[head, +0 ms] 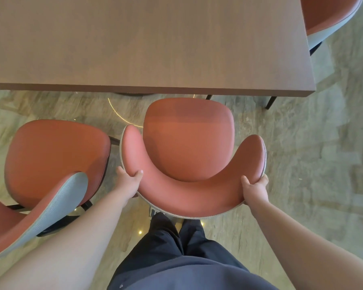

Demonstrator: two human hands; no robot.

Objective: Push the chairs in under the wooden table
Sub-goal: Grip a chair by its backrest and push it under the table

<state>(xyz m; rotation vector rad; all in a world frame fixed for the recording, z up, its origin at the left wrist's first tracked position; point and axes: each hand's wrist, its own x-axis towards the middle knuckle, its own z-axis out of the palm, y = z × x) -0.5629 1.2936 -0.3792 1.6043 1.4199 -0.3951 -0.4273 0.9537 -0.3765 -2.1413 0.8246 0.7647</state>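
With both hands, left (128, 179) and right (255, 187), gripping the curved backrest of the red chair (188, 143) just short of the wooden counter (147, 42), a skewed push could knock its arms against the edge or the neighbouring chair (55, 151).

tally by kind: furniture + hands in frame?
Chairs: 3, namely the held chair, the left chair and the far chair at the top right corner.
Wooden table: 1.
Hands: 2, the left hand and the right hand, both gripping the held chair's curved back.
Total: 6
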